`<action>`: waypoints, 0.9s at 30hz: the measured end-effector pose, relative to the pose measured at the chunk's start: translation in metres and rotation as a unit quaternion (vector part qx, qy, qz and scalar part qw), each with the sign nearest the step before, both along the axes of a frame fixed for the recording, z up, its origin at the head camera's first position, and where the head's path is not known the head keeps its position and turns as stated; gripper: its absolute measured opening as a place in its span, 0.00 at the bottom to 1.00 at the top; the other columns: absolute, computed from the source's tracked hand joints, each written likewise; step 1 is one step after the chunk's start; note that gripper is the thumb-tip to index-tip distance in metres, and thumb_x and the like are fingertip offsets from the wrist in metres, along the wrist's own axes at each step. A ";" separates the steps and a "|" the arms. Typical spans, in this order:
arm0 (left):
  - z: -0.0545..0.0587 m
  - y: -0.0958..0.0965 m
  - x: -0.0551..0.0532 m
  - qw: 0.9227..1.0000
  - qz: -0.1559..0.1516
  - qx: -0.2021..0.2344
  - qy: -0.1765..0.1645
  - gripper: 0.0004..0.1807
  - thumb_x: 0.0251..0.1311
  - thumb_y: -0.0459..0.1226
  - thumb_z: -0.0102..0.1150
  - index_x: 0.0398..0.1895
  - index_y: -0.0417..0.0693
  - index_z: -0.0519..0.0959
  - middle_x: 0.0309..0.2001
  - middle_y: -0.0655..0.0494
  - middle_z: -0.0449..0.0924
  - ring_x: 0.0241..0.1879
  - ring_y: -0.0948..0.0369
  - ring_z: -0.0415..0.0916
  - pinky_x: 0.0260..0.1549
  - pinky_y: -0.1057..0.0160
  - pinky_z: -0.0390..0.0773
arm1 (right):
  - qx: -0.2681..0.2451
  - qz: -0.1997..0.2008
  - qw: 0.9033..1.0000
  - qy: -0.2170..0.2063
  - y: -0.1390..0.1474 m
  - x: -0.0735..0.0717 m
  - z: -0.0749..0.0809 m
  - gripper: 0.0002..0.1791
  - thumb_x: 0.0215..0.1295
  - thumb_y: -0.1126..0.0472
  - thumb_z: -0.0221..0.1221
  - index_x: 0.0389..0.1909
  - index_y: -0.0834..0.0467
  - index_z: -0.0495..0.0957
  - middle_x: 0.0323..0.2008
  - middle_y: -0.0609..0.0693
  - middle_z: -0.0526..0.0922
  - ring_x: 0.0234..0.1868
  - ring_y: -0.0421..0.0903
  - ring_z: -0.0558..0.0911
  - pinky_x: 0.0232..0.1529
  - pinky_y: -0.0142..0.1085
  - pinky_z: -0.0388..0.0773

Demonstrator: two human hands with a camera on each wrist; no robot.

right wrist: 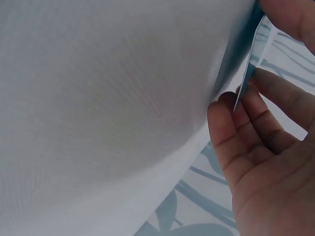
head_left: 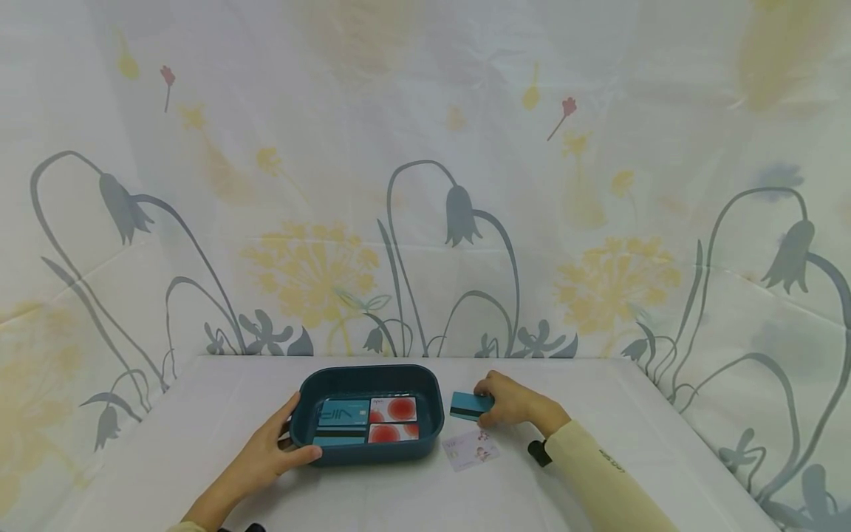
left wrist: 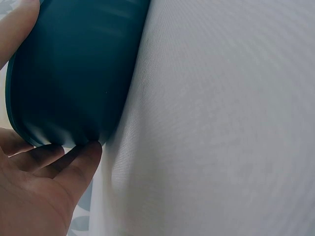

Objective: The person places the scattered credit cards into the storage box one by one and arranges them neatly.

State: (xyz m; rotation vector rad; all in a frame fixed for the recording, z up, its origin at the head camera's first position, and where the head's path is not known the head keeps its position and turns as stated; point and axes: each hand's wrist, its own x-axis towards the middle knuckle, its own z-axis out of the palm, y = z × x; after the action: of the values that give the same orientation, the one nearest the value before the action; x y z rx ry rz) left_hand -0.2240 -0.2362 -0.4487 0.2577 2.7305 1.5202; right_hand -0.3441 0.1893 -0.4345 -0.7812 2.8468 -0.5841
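A dark teal box (head_left: 368, 457) with rounded corners stands on the table in the head view. Inside lie two blue cards (head_left: 343, 412), one with a black stripe, and two white cards with red circles (head_left: 394, 409). My left hand (head_left: 269, 451) holds the box at its left end, thumb along the near wall and fingers against the end. To the right of the box, my right hand (head_left: 512, 403) pinches a blue card (head_left: 468, 405) with a black stripe, tilted off the cloth in the right wrist view. A pale flowered card (head_left: 470, 449) lies flat nearer me.
White cloth (head_left: 372, 502) covers the table. Behind it hangs a curtain (head_left: 425, 281) printed with grey and yellow flowers. A black band (head_left: 539, 453) sits at the right wrist.
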 end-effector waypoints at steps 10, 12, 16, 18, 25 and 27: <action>0.001 -0.001 0.001 1.000 0.001 0.000 -0.001 0.59 0.51 0.48 0.71 0.76 0.39 0.42 0.73 0.32 0.43 0.67 0.36 0.55 0.57 0.53 0.73 | 0.007 0.021 0.999 0.023 -0.003 -0.003 0.002 0.25 0.49 0.57 0.68 0.50 0.59 0.78 0.40 0.49 0.71 0.42 0.46 0.71 0.48 0.43 0.72; 0.001 -0.001 0.001 1.000 0.004 0.000 -0.004 0.59 0.50 0.49 0.71 0.76 0.40 0.42 0.73 0.33 0.43 0.67 0.36 0.55 0.57 0.52 0.72 | 0.007 0.024 0.999 0.030 -0.003 -0.003 0.004 0.25 0.49 0.57 0.68 0.50 0.60 0.78 0.41 0.49 0.71 0.42 0.46 0.72 0.48 0.43 0.73; 0.001 0.000 -0.001 1.000 0.006 0.001 -0.008 0.59 0.49 0.49 0.71 0.76 0.42 0.42 0.73 0.34 0.44 0.67 0.37 0.55 0.58 0.52 0.71 | 0.001 0.017 0.999 0.039 -0.002 -0.001 0.009 0.26 0.48 0.57 0.67 0.50 0.60 0.77 0.41 0.49 0.72 0.42 0.45 0.72 0.49 0.43 0.73; 0.001 0.001 -0.001 1.000 0.004 0.002 -0.006 0.59 0.50 0.49 0.71 0.76 0.42 0.42 0.73 0.34 0.43 0.67 0.37 0.55 0.57 0.52 0.71 | -0.004 0.008 0.999 0.040 -0.002 0.000 0.011 0.26 0.48 0.57 0.67 0.51 0.59 0.77 0.41 0.49 0.72 0.42 0.45 0.72 0.50 0.44 0.73; 0.002 0.001 0.000 1.000 -0.001 -0.004 0.004 0.58 0.51 0.48 0.71 0.76 0.40 0.42 0.73 0.33 0.43 0.67 0.36 0.55 0.56 0.53 0.73 | -0.004 0.016 0.998 0.060 -0.002 -0.001 0.017 0.25 0.49 0.57 0.66 0.51 0.58 0.78 0.41 0.49 0.73 0.42 0.46 0.72 0.47 0.42 0.73; 0.002 0.001 0.001 1.000 0.002 -0.007 0.003 0.58 0.51 0.48 0.71 0.76 0.40 0.42 0.73 0.33 0.43 0.66 0.36 0.56 0.56 0.53 0.73 | -0.003 0.019 0.997 0.069 -0.002 -0.001 0.020 0.25 0.48 0.56 0.66 0.50 0.58 0.78 0.42 0.49 0.73 0.42 0.46 0.72 0.47 0.42 0.73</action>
State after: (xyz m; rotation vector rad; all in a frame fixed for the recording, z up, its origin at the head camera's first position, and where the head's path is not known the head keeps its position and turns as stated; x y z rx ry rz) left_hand -0.2232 -0.2355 -0.4469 0.2581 2.7472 1.5026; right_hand -0.3455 0.1869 -0.4147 -0.9092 2.9465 -0.5540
